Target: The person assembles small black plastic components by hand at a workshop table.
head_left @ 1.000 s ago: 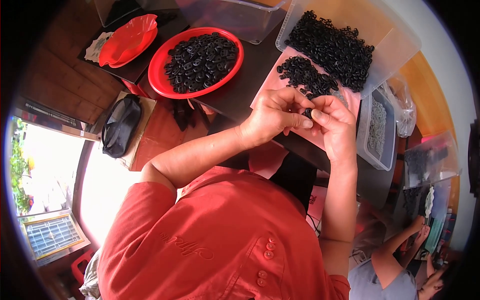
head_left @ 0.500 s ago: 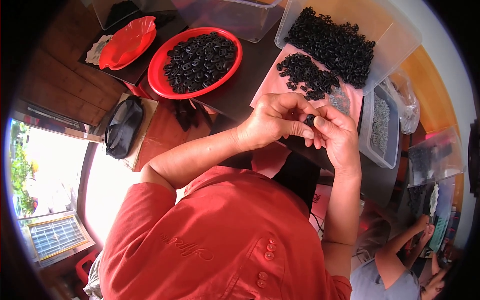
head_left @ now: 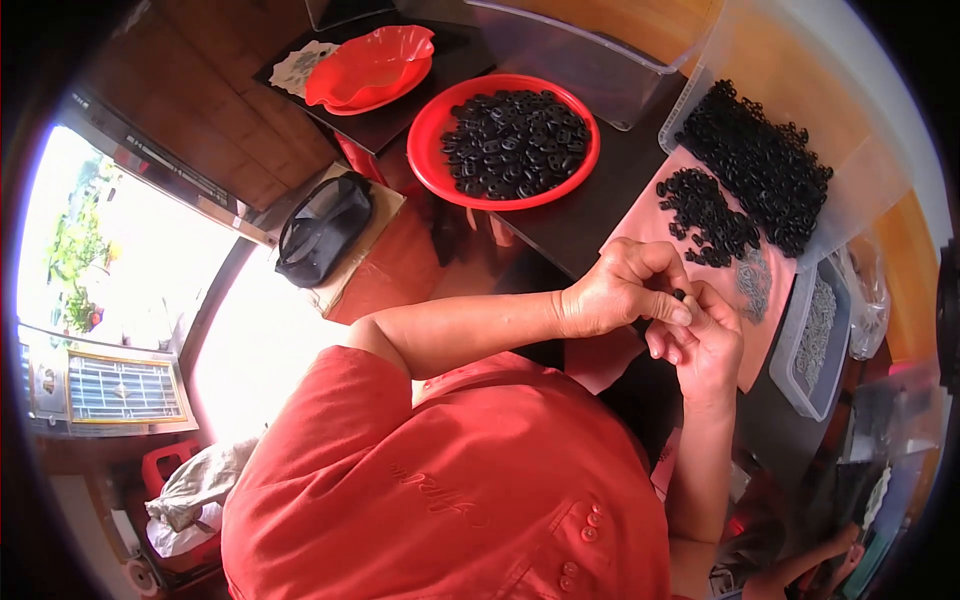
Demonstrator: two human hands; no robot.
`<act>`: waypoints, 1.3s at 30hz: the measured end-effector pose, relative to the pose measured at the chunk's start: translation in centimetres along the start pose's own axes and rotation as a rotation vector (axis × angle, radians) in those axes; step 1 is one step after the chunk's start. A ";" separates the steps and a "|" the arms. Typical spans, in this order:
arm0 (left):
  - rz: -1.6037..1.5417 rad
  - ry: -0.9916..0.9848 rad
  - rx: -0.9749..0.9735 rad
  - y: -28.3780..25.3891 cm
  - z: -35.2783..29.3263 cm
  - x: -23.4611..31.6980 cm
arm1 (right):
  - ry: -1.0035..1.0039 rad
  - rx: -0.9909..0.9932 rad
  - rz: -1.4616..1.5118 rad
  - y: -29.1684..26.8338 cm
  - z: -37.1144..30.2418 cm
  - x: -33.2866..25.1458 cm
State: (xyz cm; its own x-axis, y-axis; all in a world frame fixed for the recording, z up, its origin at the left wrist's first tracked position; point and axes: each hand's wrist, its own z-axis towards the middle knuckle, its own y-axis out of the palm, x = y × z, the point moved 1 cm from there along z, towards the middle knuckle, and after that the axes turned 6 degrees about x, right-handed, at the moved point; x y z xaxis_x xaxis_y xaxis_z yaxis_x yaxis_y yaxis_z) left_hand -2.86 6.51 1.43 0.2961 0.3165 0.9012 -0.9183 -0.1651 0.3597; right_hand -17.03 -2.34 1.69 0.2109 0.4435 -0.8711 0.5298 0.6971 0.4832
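Observation:
A small black plastic part (head_left: 679, 295) sits pinched between my hands, mostly hidden by the fingers. My left hand (head_left: 622, 292) is closed, thumb and forefinger pressed on that part. Touching it from the right, my right hand (head_left: 712, 342) also pinches the part, its fingers curled. Just beyond the hands, a pile of small black plastic parts (head_left: 705, 218) lies on a pink cloth (head_left: 640, 215). Thin grey metal pieces (head_left: 752, 284) are heaped beside that pile.
A red basin (head_left: 425, 160) of black plastic pieces stands on the dark table (head_left: 590, 215). A large clear bin (head_left: 880, 150) holds more black parts (head_left: 760, 160). Right of the cloth is a clear box (head_left: 785, 375) of metal pieces. Another person's forearm (head_left: 800, 572) shows lower right.
The view has shifted, so the table and the hands appear farther right and lower. Both hands stay together on the black part, which is now more covered by the fingers.

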 end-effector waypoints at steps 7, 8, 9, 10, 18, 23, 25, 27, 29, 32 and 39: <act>0.773 0.186 0.372 -7.3 0.9 9.5 | -0.278 0.405 -0.460 -3.3 -0.9 -2.6; 0.825 0.219 0.427 -9.0 1.4 10.7 | -0.280 0.477 -0.445 -4.9 -1.2 -2.9; 0.879 0.170 0.379 -11.2 1.9 11.7 | -0.292 0.546 -0.372 -5.9 -1.6 -3.1; 1.005 0.229 0.326 -13.0 2.8 11.7 | -0.298 0.575 -0.375 -6.5 -2.1 -3.0; 1.057 0.491 -0.128 -3.3 6.1 2.3 | -0.445 0.741 -0.194 -7.9 -3.1 -1.8; 1.174 0.695 -0.351 3.6 8.2 -4.1 | -0.424 0.717 -0.219 -8.1 -3.4 -1.5; 1.253 0.715 -0.369 3.7 8.7 -5.8 | -0.436 0.702 -0.225 -8.0 -3.3 -1.5; 1.384 0.655 -0.378 4.0 8.9 -6.4 | -0.442 0.663 -0.235 -8.0 -3.4 -1.4; 1.402 0.669 -0.408 4.1 9.0 -6.3 | -0.447 0.658 -0.230 -7.9 -3.6 -1.6; 1.398 0.673 -0.412 3.9 9.3 -6.6 | -0.447 0.643 -0.230 -7.9 -3.7 -1.7; 1.250 0.542 -0.467 3.7 9.3 -4.4 | -0.451 0.630 -0.239 -7.9 -3.7 -1.7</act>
State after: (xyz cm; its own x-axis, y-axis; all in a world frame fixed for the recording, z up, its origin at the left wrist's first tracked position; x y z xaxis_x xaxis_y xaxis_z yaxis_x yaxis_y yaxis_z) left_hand -5.11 -4.17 1.06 -0.7898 0.5225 0.3213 -0.5283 -0.3133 -0.7891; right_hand -24.62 -6.50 -0.32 0.2733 -0.0406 -0.9611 0.9371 0.2368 0.2564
